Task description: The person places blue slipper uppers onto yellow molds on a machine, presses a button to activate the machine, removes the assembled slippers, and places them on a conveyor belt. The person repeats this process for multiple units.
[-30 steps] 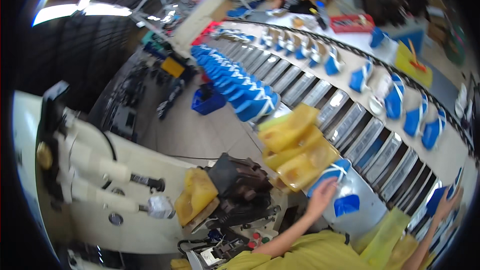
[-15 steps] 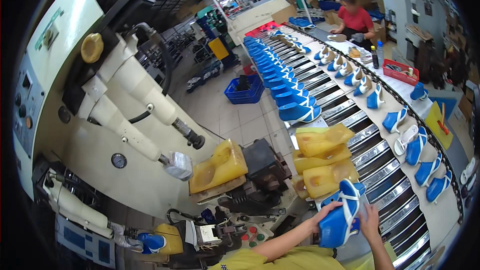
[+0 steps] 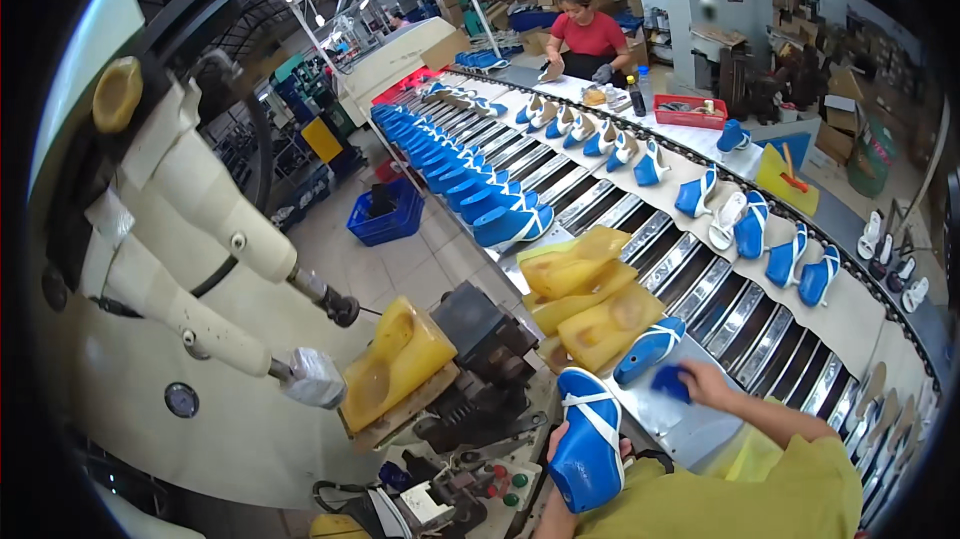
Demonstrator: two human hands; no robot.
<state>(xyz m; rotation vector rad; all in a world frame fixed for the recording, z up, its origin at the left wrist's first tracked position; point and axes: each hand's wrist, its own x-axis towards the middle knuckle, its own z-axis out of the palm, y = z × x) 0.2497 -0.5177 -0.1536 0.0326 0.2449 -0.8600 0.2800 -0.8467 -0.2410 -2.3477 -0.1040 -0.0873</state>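
Note:
My left hand (image 3: 557, 439) is wrapped around a blue shoe last with white crossed straps (image 3: 588, 439), holding it tilted near my body. My right hand (image 3: 708, 385) has its fingertips on a small dark blue piece (image 3: 672, 384), smeared by motion, above the metal ledge. Just beyond that piece, another blue last with white straps (image 3: 652, 347) lies on the ledge, against the stacked yellow moulded pads (image 3: 610, 324).
Left stands a pressing machine with cream arms (image 3: 215, 319) and a yellow pad (image 3: 398, 364). A roller conveyor (image 3: 690, 294) carries rows of blue lasts (image 3: 460, 179). Strapped shoes (image 3: 697, 193) line its far side. A co-worker in red (image 3: 590, 37) sits beyond. A blue crate (image 3: 385, 214) is on the floor.
My view has swung right. My hands have come apart: the left keeps the strapped last, while the right has moved away from it with the dark blue piece. A second last now shows on the ledge.

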